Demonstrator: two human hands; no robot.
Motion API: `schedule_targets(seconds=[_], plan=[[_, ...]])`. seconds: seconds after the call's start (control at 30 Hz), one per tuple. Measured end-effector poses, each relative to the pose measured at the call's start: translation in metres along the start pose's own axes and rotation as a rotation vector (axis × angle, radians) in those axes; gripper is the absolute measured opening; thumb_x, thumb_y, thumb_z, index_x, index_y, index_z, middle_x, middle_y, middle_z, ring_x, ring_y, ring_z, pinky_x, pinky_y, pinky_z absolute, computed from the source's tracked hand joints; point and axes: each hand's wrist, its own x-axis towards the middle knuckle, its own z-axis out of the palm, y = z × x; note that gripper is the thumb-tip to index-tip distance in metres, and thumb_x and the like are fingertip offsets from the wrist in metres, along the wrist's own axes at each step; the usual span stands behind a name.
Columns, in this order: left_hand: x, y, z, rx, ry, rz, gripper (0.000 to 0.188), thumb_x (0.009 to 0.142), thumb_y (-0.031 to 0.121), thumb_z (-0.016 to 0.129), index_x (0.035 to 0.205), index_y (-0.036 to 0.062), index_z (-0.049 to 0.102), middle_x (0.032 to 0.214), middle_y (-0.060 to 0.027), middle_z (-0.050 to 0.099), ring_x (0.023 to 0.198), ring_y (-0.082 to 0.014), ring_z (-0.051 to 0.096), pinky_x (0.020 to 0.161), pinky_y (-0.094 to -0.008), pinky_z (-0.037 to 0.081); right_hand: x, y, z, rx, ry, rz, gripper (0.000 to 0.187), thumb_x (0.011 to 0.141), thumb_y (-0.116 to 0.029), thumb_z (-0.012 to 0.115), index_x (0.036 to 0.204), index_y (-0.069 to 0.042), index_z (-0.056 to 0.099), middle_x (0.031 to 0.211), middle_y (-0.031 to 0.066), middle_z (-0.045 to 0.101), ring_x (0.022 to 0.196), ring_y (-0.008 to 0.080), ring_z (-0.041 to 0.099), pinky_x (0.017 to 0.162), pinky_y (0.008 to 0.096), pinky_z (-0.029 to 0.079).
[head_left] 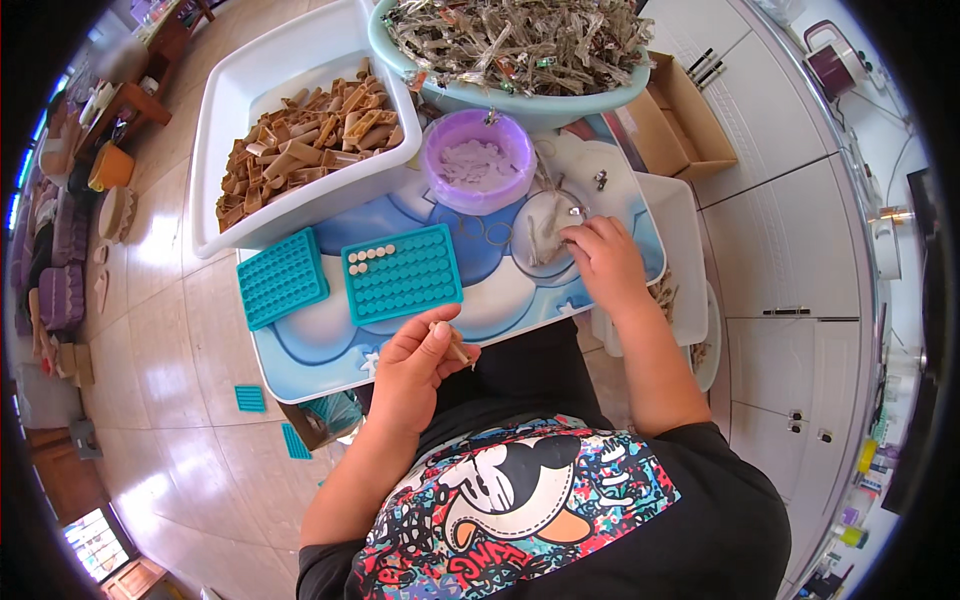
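Observation:
My left hand [418, 352] is closed round a small tan plastic piece [459, 351], which pokes out past the fingers in front of the table edge. It resembles the pieces heaped in the white tub. My right hand [608, 262] reaches over the right side of the table, its bent fingertips at a round dish [545, 262] with a whitish lump in it. What those fingertips pinch, if anything, is hidden. Left of the dish lies a teal moulded tray [400, 285] with several white round discs [372, 258] in its upper-left hollows. A second teal tray [282, 278] sits beside it.
A white tub [212, 170] of tan pieces [310, 140] and a pale green basin [560, 112] of clear, wiry parts stand at the back. Between them and me is a purple bowl [430, 160] with white bits. A cardboard box [690, 130] and white bin [690, 260] flank the right.

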Motion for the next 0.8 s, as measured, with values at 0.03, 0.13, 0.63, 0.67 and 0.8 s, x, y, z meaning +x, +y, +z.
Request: schedule_targets(seconds=[0.03, 0.13, 0.63, 0.67, 0.8], plan=[[0.000, -0.001, 0.001, 0.002, 0.000, 0.000, 0.035, 0.096, 0.019, 0.050, 0.122, -0.0038, 0.050, 0.088, -0.0051, 0.060, 0.084, -0.0195, 0.065, 0.078, -0.0344, 0.054, -0.001, 0.004, 0.000, 0.022, -0.023, -0.034, 0.018, 0.074, -0.002, 0.063, 0.092, -0.008, 0.064, 0.086, 0.0090, 0.057, 0.086, 0.0307, 0.055, 0.075, 0.0386, 0.046], [-0.002, -0.001, 0.003, 0.028, -0.003, 0.014, 0.036, 0.096, 0.019, 0.049, 0.124, -0.0037, 0.048, 0.090, -0.0047, 0.059, 0.084, -0.0196, 0.064, 0.078, -0.0343, 0.054, 0.005, 0.005, -0.007, 0.057, -0.006, -0.061, 0.018, 0.072, 0.000, 0.063, 0.088, -0.007, 0.064, 0.086, 0.0089, 0.058, 0.086, 0.0299, 0.055, 0.074, 0.0394, 0.046], [0.001, -0.002, -0.003, -0.171, -0.167, -0.060, 0.034, 0.097, 0.024, 0.047, 0.119, -0.0009, 0.051, 0.110, -0.0090, 0.058, 0.087, -0.0182, 0.063, 0.085, -0.0366, 0.050, -0.001, -0.018, -0.010, 0.506, 0.338, 0.427, 0.016, 0.078, 0.000, 0.065, 0.094, 0.000, 0.062, 0.087, 0.0085, 0.060, 0.077, 0.0170, 0.058, 0.071, 0.0286, 0.048], [0.002, -0.004, -0.004, -0.161, -0.179, -0.059, 0.033, 0.097, 0.024, 0.047, 0.119, -0.0004, 0.051, 0.112, -0.0097, 0.058, 0.088, -0.0184, 0.063, 0.085, -0.0367, 0.050, -0.001, -0.019, -0.010, 0.505, 0.338, 0.428, 0.016, 0.078, 0.000, 0.065, 0.094, 0.000, 0.062, 0.087, 0.0085, 0.060, 0.077, 0.0170, 0.058, 0.071, 0.0286, 0.048], [0.000, -0.006, -0.005, -0.117, -0.187, -0.056, 0.033, 0.097, 0.024, 0.047, 0.120, 0.0013, 0.051, 0.114, -0.0102, 0.058, 0.090, -0.0182, 0.063, 0.085, -0.0362, 0.050, 0.002, -0.010, -0.008, 0.316, 0.272, 0.278, 0.015, 0.079, -0.002, 0.064, 0.094, -0.002, 0.062, 0.088, 0.0093, 0.059, 0.079, 0.0228, 0.058, 0.072, 0.0307, 0.047]])
